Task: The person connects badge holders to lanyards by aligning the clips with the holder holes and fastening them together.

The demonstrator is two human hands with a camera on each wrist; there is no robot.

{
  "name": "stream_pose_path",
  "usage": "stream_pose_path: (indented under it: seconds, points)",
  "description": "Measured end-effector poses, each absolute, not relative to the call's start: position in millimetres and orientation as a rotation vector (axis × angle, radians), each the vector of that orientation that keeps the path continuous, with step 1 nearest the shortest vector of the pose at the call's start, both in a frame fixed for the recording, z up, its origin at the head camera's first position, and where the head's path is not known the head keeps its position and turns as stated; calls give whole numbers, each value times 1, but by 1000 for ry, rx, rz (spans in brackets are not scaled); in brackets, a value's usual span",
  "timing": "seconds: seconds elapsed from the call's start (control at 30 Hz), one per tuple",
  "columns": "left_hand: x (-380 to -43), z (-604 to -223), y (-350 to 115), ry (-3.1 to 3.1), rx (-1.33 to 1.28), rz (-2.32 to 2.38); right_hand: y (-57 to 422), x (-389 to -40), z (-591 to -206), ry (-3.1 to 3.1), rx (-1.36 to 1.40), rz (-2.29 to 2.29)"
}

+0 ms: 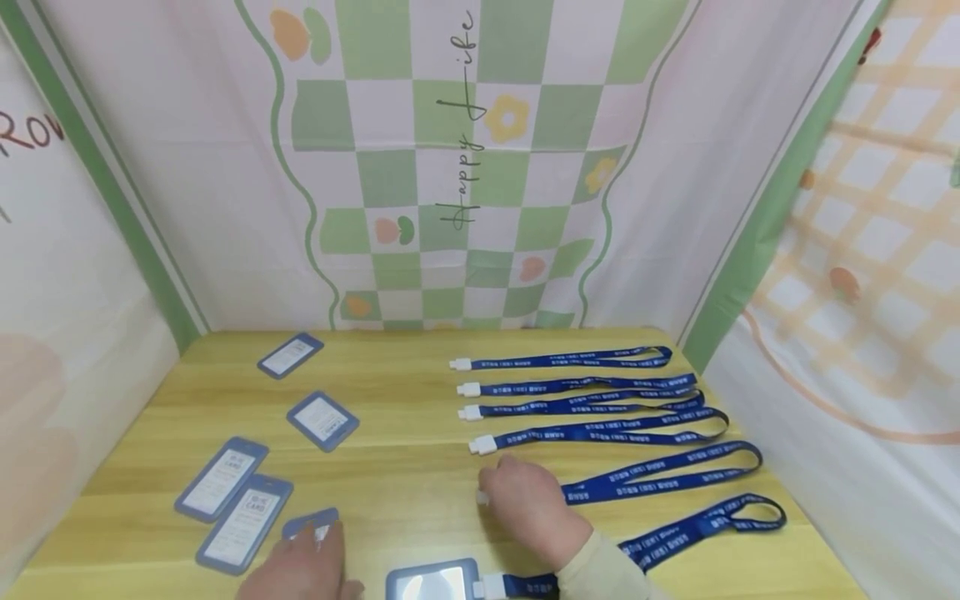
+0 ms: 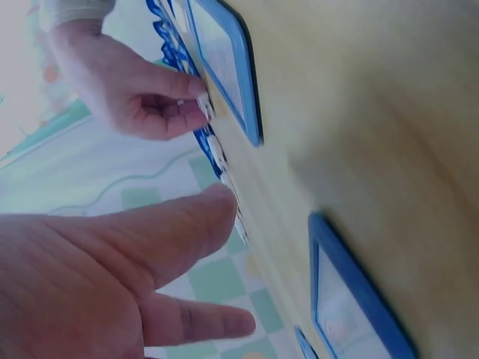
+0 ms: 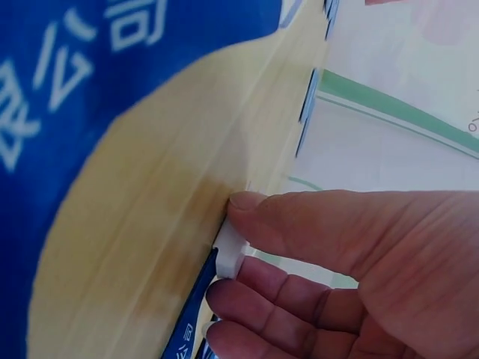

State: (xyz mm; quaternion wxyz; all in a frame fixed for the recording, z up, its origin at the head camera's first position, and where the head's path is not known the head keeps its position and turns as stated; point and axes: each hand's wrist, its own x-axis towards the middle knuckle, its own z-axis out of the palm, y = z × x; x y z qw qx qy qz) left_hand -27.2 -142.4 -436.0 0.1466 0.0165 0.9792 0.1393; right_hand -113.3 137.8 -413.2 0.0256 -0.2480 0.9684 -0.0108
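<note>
My right hand [image 1: 528, 508] pinches the white clip [image 3: 230, 250] of a blue lanyard [image 1: 663, 472] between thumb and fingers, low over the table. The lanyard's strap runs off to the right, with white lettering along it. Over a blue-framed card holder [image 1: 300, 527] at the front left is my left hand [image 1: 296, 567], partly covering it. In the left wrist view the thumb and a finger reach out straight with a gap between them, beside a card holder [image 2: 352, 299]. At the front edge, another card holder [image 1: 431, 569] has a lanyard's white clip [image 1: 491, 586] at its end.
Several card holders lie on the left of the wooden table [image 1: 405, 500], two of them [image 1: 222, 479] [image 1: 245, 525] overlapping. Several blue lanyards [image 1: 592, 362] lie in a row on the right, clips facing left. Patterned cloth [image 1: 442, 167] hangs behind and at both sides.
</note>
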Motion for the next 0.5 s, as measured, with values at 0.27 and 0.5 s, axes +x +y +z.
stream_pose_path:
  seconds: [0.27, 0.5]
  points:
    - [-26, -438, -151, 2854, -50, 234, 136, -107, -412, 3002, -812, -2]
    - [-29, -442, -156, 2772, -154, 254, 136, -107, -412, 2977, -798, -1]
